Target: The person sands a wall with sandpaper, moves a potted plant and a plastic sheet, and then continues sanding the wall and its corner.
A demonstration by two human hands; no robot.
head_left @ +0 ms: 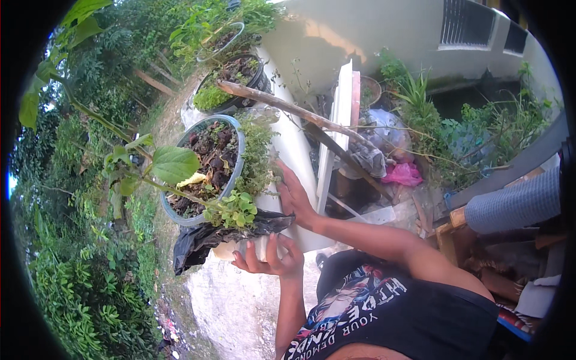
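Observation:
My left hand (273,257) is cupped against a pale, stone-like block (227,251), its fingers curled up over the near side. Black plastic sheeting (195,243) lies over that block and hangs down on the left. My right hand (295,197) is stretched out with its palm toward low green plants (257,153), beside a long white surface (294,141); its fingertips are partly lost among the leaves. Just beyond both hands stands a round blue-grey pot (239,162) of dark soil. A broad-leaved stem (114,127) rises from it to the left.
Farther along sit another soil-filled pot (261,81) and a pale-rimmed one (240,30). A wooden stick (288,107) slants across the white boards (339,114). Past them lie plastic bags (387,135) and a pink bag (403,174). A rolled grey mat (513,201) is at right.

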